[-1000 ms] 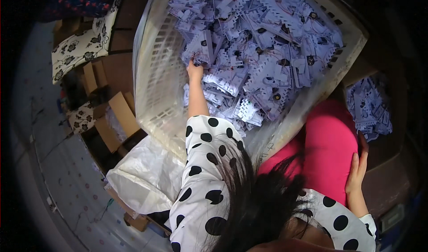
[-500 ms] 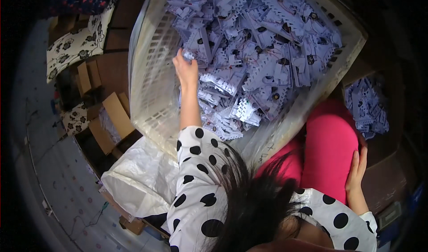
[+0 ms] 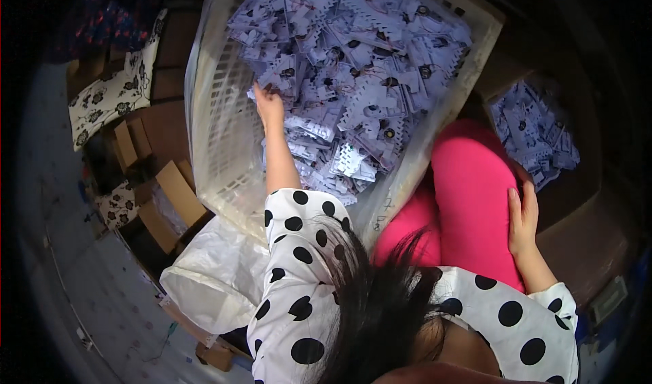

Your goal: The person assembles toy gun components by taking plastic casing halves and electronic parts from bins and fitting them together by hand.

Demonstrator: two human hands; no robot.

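Note:
Over the left side of a big white plastic crate (image 3: 231, 122), my left hand (image 3: 269, 109) is closed. A small pale bit of a white plastic part (image 3: 252, 94) shows at its fingertips; the fingers cover most of it. To the right of that hand lies a deep heap of white toothed plastic parts (image 3: 353, 64), many with thin red wires and dark round pieces. My right hand (image 3: 523, 221) rests with its fingers stretched out along the outer side of my leg in pink trousers (image 3: 472, 200), holding nothing.
Right of my knee stands a box with more white toothed parts (image 3: 533, 136). An open cardboard box (image 3: 178, 197) is on the left, near a crumpled white bag (image 3: 217, 275). Clear plastic sheeting hangs over the crate's rim. Flowered cloth (image 3: 115, 105) lies farther left.
The whole view has shifted, so the crate sits farther left. My left hand has moved toward the crate's left wall with the pale part at its fingertips. The right hand stays on the leg.

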